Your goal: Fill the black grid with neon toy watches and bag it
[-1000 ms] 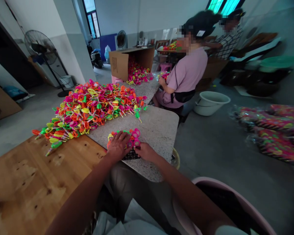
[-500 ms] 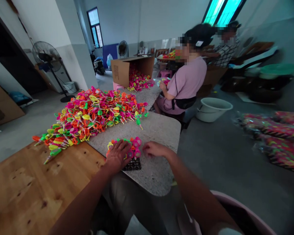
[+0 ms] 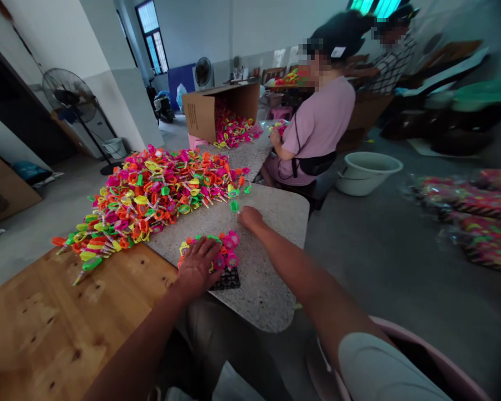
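Observation:
My left hand lies flat, fingers spread, over bright pink, yellow, orange and green plastic toys standing in a black lattice tray. Much of this group is hidden under the palm. My right hand reaches forward over the grey speckled tabletop, its fingers closed at the slim end of a green plastic toy. The fingertips are partly hidden. Just beyond it is a large heap of similar toys, with coloured heads and thin pointed stems.
A wooden board adjoins the speckled table on the left. A cardboard box spills more toys ahead. A co-worker in pink sits front right, near a white bucket. Bagged filled trays lie at right.
My right hand has moved forward from beside the tray to the green toy at the heap's edge and closed on its slim end. My left hand stays on the tray's toys.

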Demonstrator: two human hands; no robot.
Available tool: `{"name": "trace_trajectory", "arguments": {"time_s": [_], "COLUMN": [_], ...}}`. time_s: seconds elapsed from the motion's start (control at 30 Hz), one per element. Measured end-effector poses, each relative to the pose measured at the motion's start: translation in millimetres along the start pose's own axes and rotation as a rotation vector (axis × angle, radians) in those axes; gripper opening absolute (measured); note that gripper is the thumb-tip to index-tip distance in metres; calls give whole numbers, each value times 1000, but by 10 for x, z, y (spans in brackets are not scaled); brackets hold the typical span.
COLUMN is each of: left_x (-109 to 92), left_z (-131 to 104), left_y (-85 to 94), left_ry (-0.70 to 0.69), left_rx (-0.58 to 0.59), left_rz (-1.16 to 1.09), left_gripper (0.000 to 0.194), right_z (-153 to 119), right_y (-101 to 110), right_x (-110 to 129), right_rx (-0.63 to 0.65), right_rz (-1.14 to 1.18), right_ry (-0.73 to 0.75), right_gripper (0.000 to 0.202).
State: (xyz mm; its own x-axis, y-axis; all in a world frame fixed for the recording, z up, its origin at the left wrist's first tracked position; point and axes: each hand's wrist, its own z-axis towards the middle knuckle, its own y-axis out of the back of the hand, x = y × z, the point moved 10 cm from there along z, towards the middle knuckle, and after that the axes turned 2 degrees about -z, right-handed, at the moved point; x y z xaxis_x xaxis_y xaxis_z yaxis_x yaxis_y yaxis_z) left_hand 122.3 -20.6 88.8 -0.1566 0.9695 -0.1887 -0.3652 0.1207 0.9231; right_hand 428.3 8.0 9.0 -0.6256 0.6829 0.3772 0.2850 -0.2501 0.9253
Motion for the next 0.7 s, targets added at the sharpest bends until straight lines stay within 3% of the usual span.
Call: {"name": "trace_trajectory", "arguments": {"time_s": [0.1, 0.2, 0.3, 0.4, 0.5, 0.7], "left_x": [-85, -160, -185, -178, -160, -166], "left_z": [38, 80, 112, 137, 158, 168], "left_y": [20, -3, -46, -63, -64, -29], "left_ry": [38, 64, 85, 97, 100, 80], "left_rx": [4, 22, 51, 70, 90, 75], "left_rz": [21, 75, 123, 152, 150, 108], "left_gripper": [72, 69, 60, 53, 52, 55], "right_z": [-345, -889, -1456, -1856, -2012, -1977], "right_y": [12, -90, -284, -427, -465, -489], "right_x": [-113, -212, -201, -43, 120, 180], "right_rx": [-20, 11, 136, 277, 345, 326], "right_rz": [104, 466, 834, 952, 932, 798], "right_ry": [6, 41, 70, 119, 181, 211], "right_gripper": [30, 25, 12, 11, 13, 16]}}
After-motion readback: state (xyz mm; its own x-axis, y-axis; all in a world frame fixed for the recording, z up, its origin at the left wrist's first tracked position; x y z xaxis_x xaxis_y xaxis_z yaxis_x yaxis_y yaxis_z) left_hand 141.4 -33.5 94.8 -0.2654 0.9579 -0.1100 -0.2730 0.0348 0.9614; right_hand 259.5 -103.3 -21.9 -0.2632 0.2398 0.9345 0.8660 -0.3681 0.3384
